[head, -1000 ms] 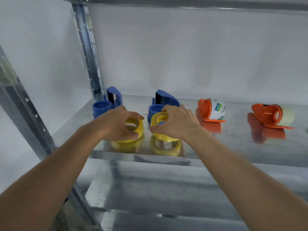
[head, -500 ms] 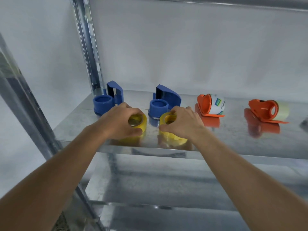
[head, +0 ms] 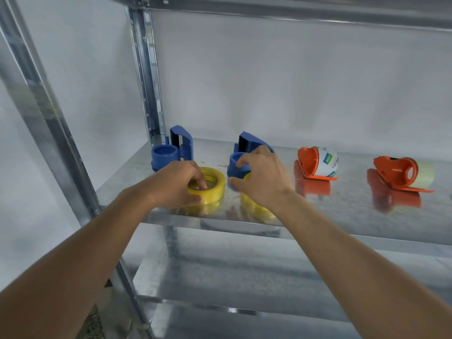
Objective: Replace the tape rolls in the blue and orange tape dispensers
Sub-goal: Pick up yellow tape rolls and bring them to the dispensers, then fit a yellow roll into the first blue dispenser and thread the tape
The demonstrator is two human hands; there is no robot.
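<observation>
Two blue tape dispensers stand on the metal shelf point(head: 342, 206), one at the left point(head: 171, 152) and one in the middle point(head: 252, 143); both hubs are bare. A yellow tape roll point(head: 215, 184) lies flat in front of the left one. My left hand point(head: 176, 184) pinches it, fingers in the core and thumb outside. A second yellow roll point(head: 245, 200) lies mostly hidden under my right hand point(head: 261, 177), whose index finger and thumb curl round the middle dispenser's hub. Farther right lie an orange dispenser point(head: 308, 160) with a white roll point(head: 329, 161) and another orange dispenser point(head: 396, 170) with a pale roll point(head: 425, 176).
A perforated steel upright point(head: 146, 81) rises at the shelf's back left corner, and a front post point(head: 44, 106) slants at the left. Another shelf board point(head: 293, 13) runs overhead and a lower shelf point(head: 244, 277) sits beneath. A white wall is behind.
Both yellow rolls went down flat onto the shelf. My right hand left its roll and moved back onto the middle blue dispenser's hub. My left hand stays on its roll.
</observation>
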